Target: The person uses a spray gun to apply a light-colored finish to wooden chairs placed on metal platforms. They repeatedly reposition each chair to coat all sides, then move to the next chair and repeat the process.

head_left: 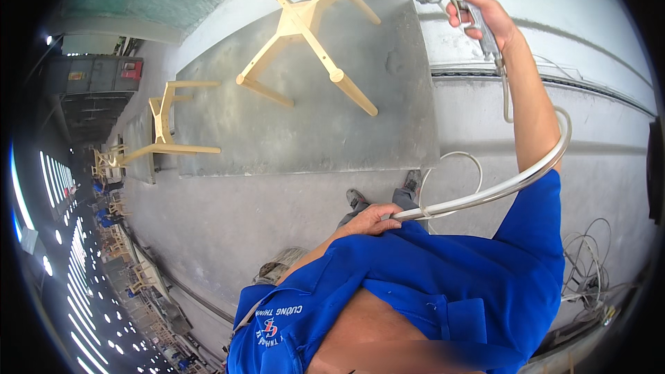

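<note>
My right hand (485,19), raised at the upper right, is wrapped round the grip of a silver spray gun (489,40). Its nozzle points left, and a faint mist seems to leave it. In front of the nozzle, with a gap between, is a pale wooden chair frame (299,24) with several legs spread out. Near my waist my left hand (374,220) is closed on a bundled clear-and-white hose (478,196), which loops up past my right forearm. A thinner tube (506,93) runs down from the gun's grip.
A grey metal-topped table (228,121) lies under the chair frame. Farther left stands a second wooden frame (162,121), with more wooden pieces beyond. My shoes (357,198) are on the floor close to the table edge. Coiled hoses (586,263) lie at the lower right.
</note>
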Demonstrator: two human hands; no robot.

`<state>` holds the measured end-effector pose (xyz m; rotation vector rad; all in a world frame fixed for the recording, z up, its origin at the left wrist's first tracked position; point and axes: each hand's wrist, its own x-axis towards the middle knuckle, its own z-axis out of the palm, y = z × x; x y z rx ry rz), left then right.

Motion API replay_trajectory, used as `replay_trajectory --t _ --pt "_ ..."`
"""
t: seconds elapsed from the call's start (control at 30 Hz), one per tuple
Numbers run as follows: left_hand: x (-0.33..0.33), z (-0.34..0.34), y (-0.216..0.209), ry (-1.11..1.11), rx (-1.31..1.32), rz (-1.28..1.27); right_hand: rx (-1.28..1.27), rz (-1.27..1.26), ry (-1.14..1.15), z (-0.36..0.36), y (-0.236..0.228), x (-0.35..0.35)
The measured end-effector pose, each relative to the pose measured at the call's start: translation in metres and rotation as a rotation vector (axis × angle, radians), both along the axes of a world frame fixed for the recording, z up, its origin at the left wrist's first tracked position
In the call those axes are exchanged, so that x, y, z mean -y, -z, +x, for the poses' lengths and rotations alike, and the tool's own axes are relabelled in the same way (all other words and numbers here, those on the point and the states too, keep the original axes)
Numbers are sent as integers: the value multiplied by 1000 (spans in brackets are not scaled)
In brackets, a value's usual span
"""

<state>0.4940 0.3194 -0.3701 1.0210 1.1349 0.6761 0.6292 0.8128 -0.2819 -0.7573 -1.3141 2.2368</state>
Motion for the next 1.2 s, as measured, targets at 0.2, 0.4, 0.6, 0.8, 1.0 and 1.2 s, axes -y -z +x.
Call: replay_trajectory --t 0.2,0.4,0.6,0.8,1.0,1.2 --pt "9 -10 -3 -64 145 -207 404 82 -70 0 34 -4" --pt "23 -30 -7 -20 81 -213 653 25 -74 51 73 54" --pt "27 -55 -21 110 -22 -46 134 -214 166 109 43 157" --pt "55 -112 -27 160 -47 -87 262 -352 500 89 121 273" --pt "135 -234 -23 77 -22 -126 410 -456 922 7 224 417" --pt "232 -386 -16 85 -222 -7 121 -415 1263 -119 186 584"
